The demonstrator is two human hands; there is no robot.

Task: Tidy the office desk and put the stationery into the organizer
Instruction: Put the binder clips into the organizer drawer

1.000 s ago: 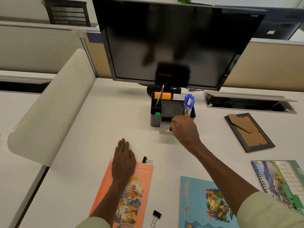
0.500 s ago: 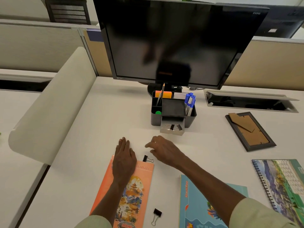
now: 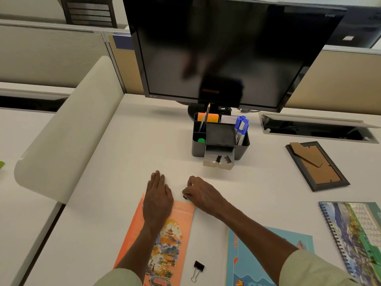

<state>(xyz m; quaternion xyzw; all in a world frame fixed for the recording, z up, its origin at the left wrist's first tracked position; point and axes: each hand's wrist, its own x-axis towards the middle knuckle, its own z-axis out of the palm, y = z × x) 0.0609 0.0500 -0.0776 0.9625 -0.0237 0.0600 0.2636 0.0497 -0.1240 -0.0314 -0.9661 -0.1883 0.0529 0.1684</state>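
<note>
A dark grey organizer [image 3: 195, 149] stands in front of the monitor with a pencil, sticky notes and blue markers in it. Its small drawer [image 3: 218, 165] is pulled out, with two binder clips [image 3: 221, 159] inside. My right hand [image 3: 203, 195] is down on the desk, fingers curled over a black binder clip [image 3: 185, 196] that is mostly hidden. My left hand [image 3: 157, 198] lies flat on the top of an orange booklet [image 3: 165, 240]. Another binder clip [image 3: 197, 269] lies nearer me, right of the booklet.
A black monitor [image 3: 226, 50] looms over the organizer. A picture frame [image 3: 317, 166] lies face down at the right, a spiral calendar [image 3: 354, 236] beyond it, a blue booklet [image 3: 268, 261] under my right forearm. A cable slot [image 3: 315, 129] opens at the back right.
My right hand has drawn back from the organizer's drawer to the desk and closed over the binder clip beside the orange booklet. My left hand has stayed put.
</note>
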